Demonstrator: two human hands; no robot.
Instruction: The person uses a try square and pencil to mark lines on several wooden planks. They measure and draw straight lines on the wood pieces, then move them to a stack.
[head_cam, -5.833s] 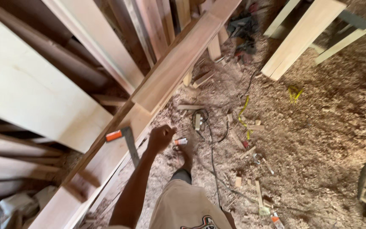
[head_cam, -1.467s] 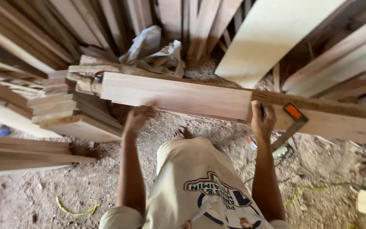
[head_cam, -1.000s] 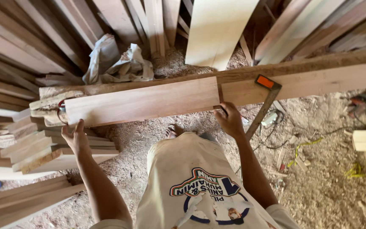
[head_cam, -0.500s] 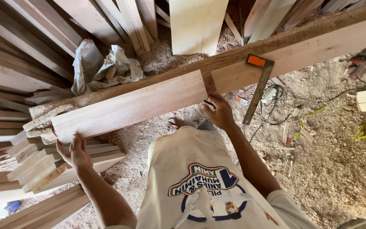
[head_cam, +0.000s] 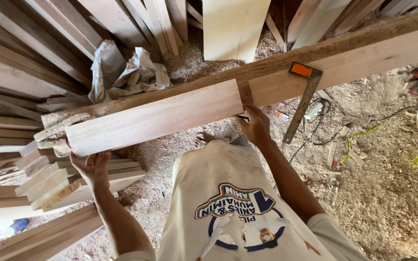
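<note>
Left hand [head_cam: 93,166]: open, palm up under the board [head_cam: 153,116] end, propping it.
Right hand [head_cam: 255,124]: pinching a pencil [head_cam: 242,116] at the board's edge.
Square [head_cam: 302,101]: resting nearby across the beam [head_cam: 364,53].

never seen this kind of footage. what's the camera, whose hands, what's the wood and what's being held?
One camera, worn on a person's head, looks down over their shirt at their two bare hands. The left hand is open under the end of a short plank that lies on a long rough beam. The right hand pinches something small and dark, perhaps a pencil, at the plank's other end. A metal try square with an orange tab hangs off the beam. Below is a sawdust floor with stacked boards and a crumpled sack.
</note>
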